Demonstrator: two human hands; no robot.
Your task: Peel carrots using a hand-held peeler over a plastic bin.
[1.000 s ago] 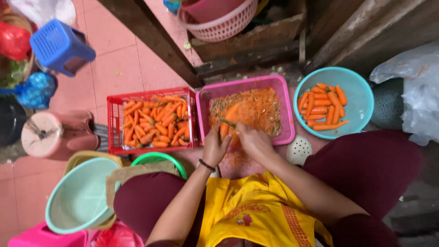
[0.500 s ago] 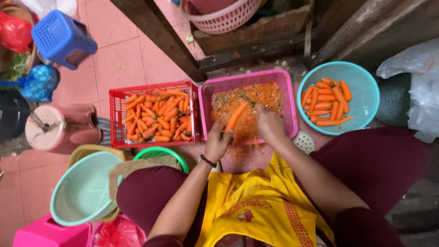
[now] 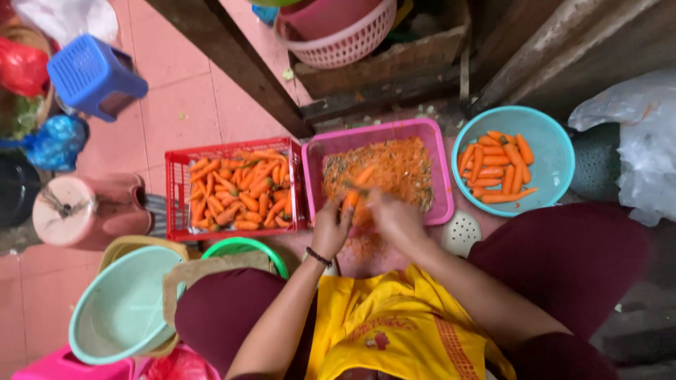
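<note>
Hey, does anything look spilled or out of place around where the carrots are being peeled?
Yes: orange peelings lie on the floor beside the pink tub, under the left hand and right hand holding a carrot. Small green scraps lie behind the tub.

Left hand grips a carrot over the pink tray of peelings, right hand just beside it; red crate of carrots sits alongside.

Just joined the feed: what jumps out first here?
Orange everywhere: both hands, left hand and right hand, work a carrot over the pink tray of peelings at centre. A red crate of carrots sits left of it, a turquoise bowl of carrots right.
</note>
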